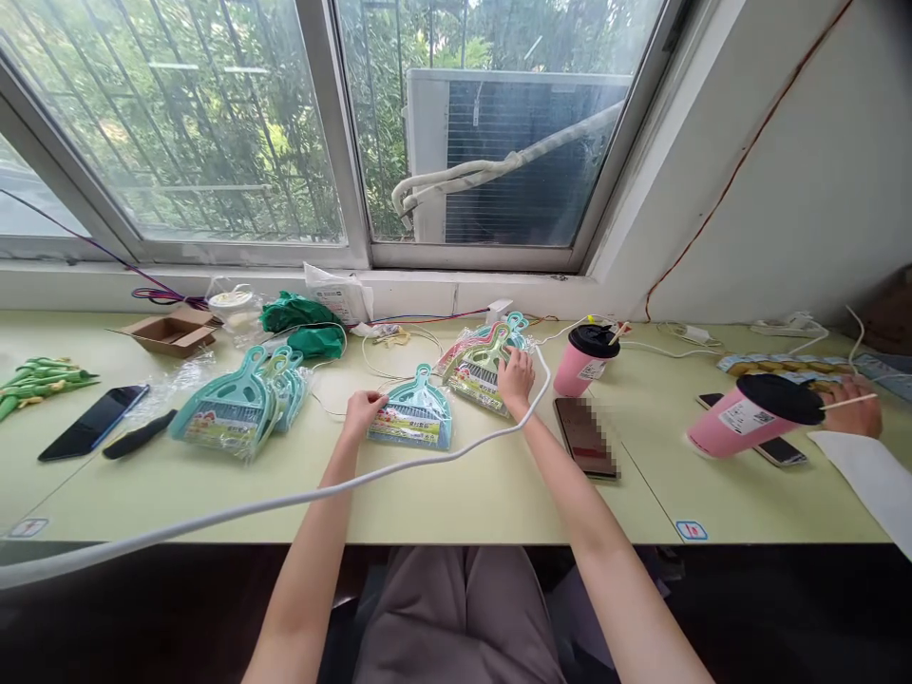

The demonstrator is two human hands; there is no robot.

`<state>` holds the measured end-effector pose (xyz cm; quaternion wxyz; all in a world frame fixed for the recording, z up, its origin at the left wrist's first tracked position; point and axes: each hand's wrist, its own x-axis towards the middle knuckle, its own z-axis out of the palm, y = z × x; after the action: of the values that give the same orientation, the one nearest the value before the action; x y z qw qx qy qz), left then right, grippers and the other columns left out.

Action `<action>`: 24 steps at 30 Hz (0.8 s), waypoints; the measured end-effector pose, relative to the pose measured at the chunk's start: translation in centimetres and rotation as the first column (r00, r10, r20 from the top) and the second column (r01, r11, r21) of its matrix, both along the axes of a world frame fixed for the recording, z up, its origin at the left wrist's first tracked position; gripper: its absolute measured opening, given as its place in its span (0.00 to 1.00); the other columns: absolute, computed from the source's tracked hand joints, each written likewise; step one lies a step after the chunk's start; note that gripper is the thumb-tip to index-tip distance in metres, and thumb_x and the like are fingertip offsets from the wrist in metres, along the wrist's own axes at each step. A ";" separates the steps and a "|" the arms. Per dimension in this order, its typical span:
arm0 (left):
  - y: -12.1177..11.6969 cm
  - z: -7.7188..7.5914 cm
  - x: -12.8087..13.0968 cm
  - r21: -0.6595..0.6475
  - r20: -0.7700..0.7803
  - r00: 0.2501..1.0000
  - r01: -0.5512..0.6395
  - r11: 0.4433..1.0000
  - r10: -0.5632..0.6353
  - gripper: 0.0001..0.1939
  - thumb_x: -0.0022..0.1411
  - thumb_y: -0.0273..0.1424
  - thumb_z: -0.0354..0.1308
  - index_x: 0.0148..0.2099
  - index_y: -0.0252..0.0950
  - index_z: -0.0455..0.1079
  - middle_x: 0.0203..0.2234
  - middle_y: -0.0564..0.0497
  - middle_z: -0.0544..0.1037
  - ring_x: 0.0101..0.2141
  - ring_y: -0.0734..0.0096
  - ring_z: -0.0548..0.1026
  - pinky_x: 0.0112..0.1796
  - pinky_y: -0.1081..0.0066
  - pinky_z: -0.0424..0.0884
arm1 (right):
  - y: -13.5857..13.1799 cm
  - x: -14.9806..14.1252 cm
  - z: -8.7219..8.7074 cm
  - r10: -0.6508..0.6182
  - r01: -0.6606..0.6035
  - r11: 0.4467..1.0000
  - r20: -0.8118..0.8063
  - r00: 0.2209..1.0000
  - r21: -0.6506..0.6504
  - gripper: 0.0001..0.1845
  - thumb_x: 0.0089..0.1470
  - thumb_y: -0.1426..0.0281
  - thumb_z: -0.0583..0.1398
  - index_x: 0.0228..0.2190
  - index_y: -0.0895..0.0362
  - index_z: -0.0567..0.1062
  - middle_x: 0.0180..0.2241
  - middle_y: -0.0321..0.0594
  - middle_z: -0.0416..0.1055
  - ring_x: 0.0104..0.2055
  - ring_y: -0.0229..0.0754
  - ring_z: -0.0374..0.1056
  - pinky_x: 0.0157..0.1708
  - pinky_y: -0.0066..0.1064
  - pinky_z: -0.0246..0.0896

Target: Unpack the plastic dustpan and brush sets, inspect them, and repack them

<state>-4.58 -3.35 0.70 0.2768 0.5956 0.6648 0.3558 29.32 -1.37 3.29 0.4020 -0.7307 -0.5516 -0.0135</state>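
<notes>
A person's left hand (366, 412) pinches the left edge of a teal dustpan set (410, 418), bagged in clear plastic with a brush and printed card, lying flat on a pale green counter (456, 513). The right hand (517, 378) touches the right edge of a bagged green dustpan set (477, 375), just right of the teal dustpan set; whether its fingers grip cannot be told. Pink and teal sets lie partly beneath the green one. A white cable (434, 460) crosses on the near side of the teal dustpan set, over the left forearm.

Farther right of the teal dustpan set are a phone (580, 437) and a pink cup (582, 364) with a black lid; well beyond them, a second pink cup (748, 418) and another person's hand (851, 407). To its left lies a stack of teal sets (232, 408), then a black-handled object (140, 435) and a dark phone (92, 423). Behind it and leftward sit a green bag (313, 340) and an open cardboard box (169, 334).
</notes>
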 end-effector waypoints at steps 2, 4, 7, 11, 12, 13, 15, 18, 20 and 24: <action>-0.3 0.5 -0.1 0.099 -0.053 0.998 -0.025 0.995 0.030 0.12 0.53 0.39 0.59 0.30 0.35 0.77 0.29 0.45 0.81 0.33 0.58 0.78 0.38 0.65 0.70 | -0.2 -0.4 -0.3 0.008 -0.008 1.000 0.009 1.000 0.014 0.18 0.60 0.71 0.51 0.50 0.56 0.70 0.52 0.50 0.69 0.54 0.52 0.61 0.50 0.42 0.57; -0.7 1.1 -0.7 0.222 -0.031 0.997 -0.058 0.973 0.067 0.13 0.54 0.39 0.58 0.32 0.36 0.77 0.33 0.44 0.82 0.30 0.61 0.78 0.39 0.65 0.71 | -0.1 -0.9 -0.6 -0.001 0.001 1.000 0.006 1.000 0.020 0.16 0.60 0.72 0.51 0.48 0.56 0.71 0.51 0.50 0.70 0.53 0.52 0.61 0.50 0.43 0.57; -1.1 2.0 -1.4 0.382 0.107 0.994 -0.068 0.922 0.029 0.15 0.56 0.42 0.58 0.34 0.36 0.76 0.36 0.46 0.81 0.29 0.66 0.77 0.36 0.68 0.73 | 0.7 -1.9 -0.6 -0.031 0.030 0.999 0.017 0.999 0.045 0.16 0.60 0.73 0.50 0.47 0.55 0.71 0.51 0.50 0.69 0.53 0.52 0.61 0.50 0.44 0.56; -0.7 1.9 1.1 0.492 0.185 0.983 -0.092 0.866 -0.001 0.12 0.57 0.41 0.59 0.33 0.37 0.76 0.32 0.48 0.79 0.30 0.67 0.77 0.35 0.69 0.73 | 1.0 -2.9 0.1 -0.003 0.000 0.989 0.022 1.000 0.147 0.18 0.63 0.69 0.46 0.49 0.56 0.69 0.53 0.51 0.67 0.56 0.51 0.59 0.53 0.47 0.53; -0.3 1.5 2.4 0.491 0.197 0.980 -0.103 0.865 0.005 0.12 0.57 0.40 0.59 0.33 0.37 0.76 0.32 0.48 0.79 0.30 0.68 0.76 0.35 0.69 0.74 | 0.5 -3.0 0.4 -0.003 0.001 0.982 0.012 1.000 0.189 0.19 0.65 0.67 0.43 0.50 0.57 0.68 0.54 0.52 0.66 0.57 0.51 0.59 0.54 0.47 0.52; 0.2 1.1 3.9 0.481 0.204 0.979 -0.095 0.871 -0.006 0.11 0.58 0.39 0.58 0.34 0.37 0.77 0.33 0.48 0.79 0.30 0.68 0.76 0.36 0.69 0.73 | -0.2 -3.0 0.5 -0.013 0.012 0.972 -0.001 1.000 0.233 0.22 0.65 0.66 0.41 0.51 0.57 0.67 0.55 0.52 0.65 0.59 0.50 0.58 0.56 0.48 0.51; 1.6 0.3 6.9 0.454 0.225 0.974 -0.109 0.885 0.005 0.11 0.61 0.38 0.56 0.36 0.38 0.77 0.35 0.48 0.79 0.32 0.67 0.76 0.38 0.67 0.73 | -2.5 -3.0 0.4 -0.053 0.055 0.950 -0.014 0.999 0.307 0.25 0.66 0.66 0.38 0.55 0.58 0.64 0.59 0.54 0.62 0.63 0.50 0.54 0.59 0.51 0.47; 4.3 -0.6 10.6 0.438 0.210 0.977 -0.131 0.890 0.040 0.12 0.65 0.36 0.52 0.39 0.37 0.76 0.38 0.44 0.77 0.39 0.62 0.76 0.46 0.63 0.71 | -6.0 -3.6 -1.1 0.135 -0.184 0.958 0.221 0.966 0.219 0.25 0.65 0.64 0.43 0.59 0.54 0.62 0.65 0.51 0.54 0.69 0.51 0.46 0.64 0.54 0.39; 6.1 -0.7 12.5 0.457 0.162 0.986 -0.097 0.884 0.024 0.11 0.65 0.33 0.52 0.38 0.37 0.75 0.42 0.41 0.75 0.46 0.58 0.73 0.51 0.60 0.67 | -7.1 -4.2 -2.6 0.396 -0.437 0.899 0.426 0.813 -0.002 0.25 0.62 0.64 0.50 0.60 0.46 0.63 0.67 0.41 0.53 0.70 0.51 0.43 0.66 0.56 0.30; 9.2 -1.0 15.2 0.452 0.118 0.990 0.020 0.892 -0.082 0.12 0.66 0.31 0.49 0.44 0.35 0.72 0.46 0.39 0.72 0.52 0.55 0.68 0.55 0.57 0.62 | -5.6 -4.2 -4.2 0.435 -0.405 0.898 0.463 0.772 -0.170 0.29 0.60 0.68 0.54 0.62 0.45 0.60 0.68 0.39 0.51 0.71 0.54 0.42 0.65 0.63 0.24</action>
<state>10.59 5.83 -0.33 0.1848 0.6355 0.5288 0.5314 25.12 -6.97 -0.96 0.2194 -0.5731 -0.7843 -0.0913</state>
